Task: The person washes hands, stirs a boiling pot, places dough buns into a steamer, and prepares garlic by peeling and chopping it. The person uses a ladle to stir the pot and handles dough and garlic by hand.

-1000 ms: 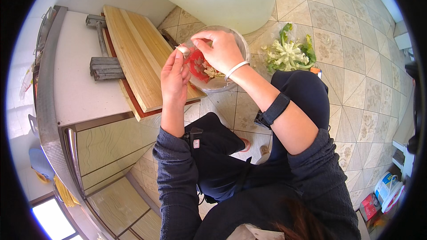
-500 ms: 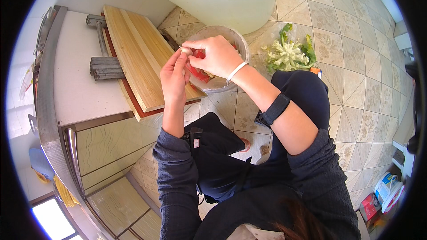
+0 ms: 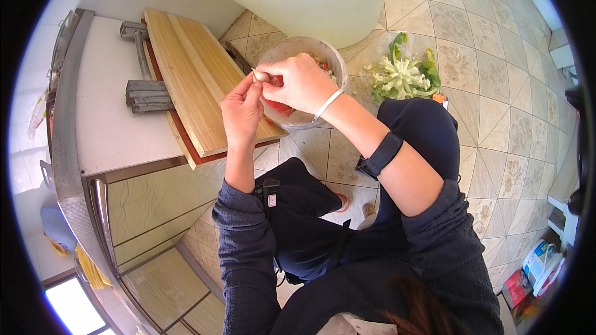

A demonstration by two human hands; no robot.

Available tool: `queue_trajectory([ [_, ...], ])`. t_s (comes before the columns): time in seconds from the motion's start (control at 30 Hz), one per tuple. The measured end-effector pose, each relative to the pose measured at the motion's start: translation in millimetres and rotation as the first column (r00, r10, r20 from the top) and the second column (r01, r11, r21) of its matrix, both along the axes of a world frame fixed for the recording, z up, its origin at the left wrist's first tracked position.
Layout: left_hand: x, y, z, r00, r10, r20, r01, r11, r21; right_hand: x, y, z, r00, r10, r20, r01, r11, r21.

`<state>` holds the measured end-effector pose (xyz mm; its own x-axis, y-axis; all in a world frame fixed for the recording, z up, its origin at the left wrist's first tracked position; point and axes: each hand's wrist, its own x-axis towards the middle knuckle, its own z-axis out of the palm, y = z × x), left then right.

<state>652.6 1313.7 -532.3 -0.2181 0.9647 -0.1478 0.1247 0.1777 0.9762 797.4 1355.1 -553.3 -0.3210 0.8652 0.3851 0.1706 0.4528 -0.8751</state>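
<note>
A small pale garlic clove is pinched between the fingertips of both hands. My left hand grips its left end, thumb and forefinger pressed together. From the right, my right hand closes thumb and fingers on its other side. Both hands are over a round whitish bucket, whose rim they partly cover. Inside the bucket lie something red and pale scraps, partly hidden by my right hand.
Wooden boards lean over the white counter at left, beside a grey metal bracket. A large whitish tub stands behind the bucket. Trimmed cauliflower leaves and stalks lie on the tiled floor at right.
My right wrist has shifted slightly, and the clove is turned a little and shows more between the fingertips. My left hand has moved a touch to the left.
</note>
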Motion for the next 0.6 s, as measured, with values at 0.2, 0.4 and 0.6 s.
queue_trajectory([
  [0.2,3.4,1.5,-0.3,0.999,0.041,-0.013,-0.041,0.999,-0.018,-6.9,-3.5,-2.3,0.994,-0.075,0.082,0.069,0.995,0.074],
  [0.4,7.5,1.7,9.9,0.997,0.046,0.068,-0.051,0.997,0.063,-0.7,8.5,2.5,0.749,-0.250,-0.613,-0.352,0.634,-0.689],
  [0.6,11.7,2.4,4.6,0.984,0.034,-0.174,0.023,0.949,0.315,-0.7,4.7,0.3,0.539,-0.415,-0.733,-0.660,0.332,-0.674],
])
